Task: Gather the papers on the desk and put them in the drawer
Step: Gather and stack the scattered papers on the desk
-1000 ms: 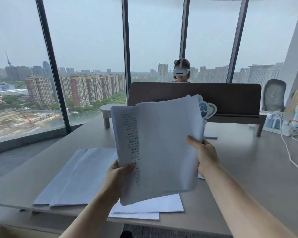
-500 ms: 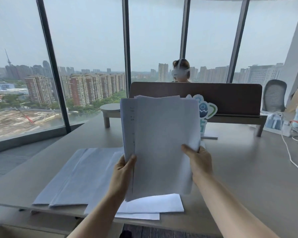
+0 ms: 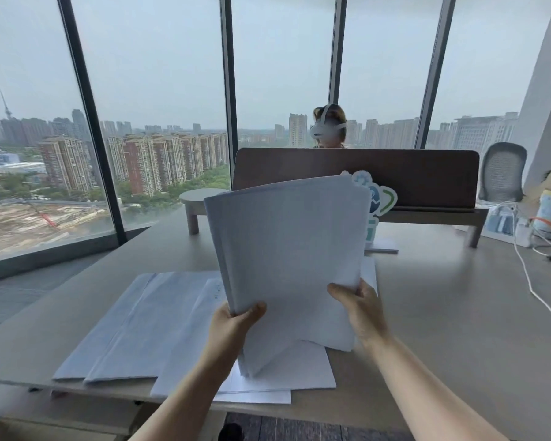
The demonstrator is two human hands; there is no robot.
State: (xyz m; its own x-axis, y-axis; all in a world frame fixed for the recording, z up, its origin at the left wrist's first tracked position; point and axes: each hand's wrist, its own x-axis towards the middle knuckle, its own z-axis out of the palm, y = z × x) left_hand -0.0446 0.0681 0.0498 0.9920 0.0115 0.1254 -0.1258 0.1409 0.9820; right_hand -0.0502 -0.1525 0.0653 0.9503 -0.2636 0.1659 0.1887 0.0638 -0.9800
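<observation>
Above desk (image 3: 442,313), paper stack (image 3: 290,249) between hands.

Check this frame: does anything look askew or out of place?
Yes. Loose sheets lie fanned and overlapping on the desk, some overhanging its near edge. The stack held upright by the left hand and right hand looks uneven.

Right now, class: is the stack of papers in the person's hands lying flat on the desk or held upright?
Upright. The stack of papers stands on edge above the desk, gripped by the left hand and right hand.
</observation>
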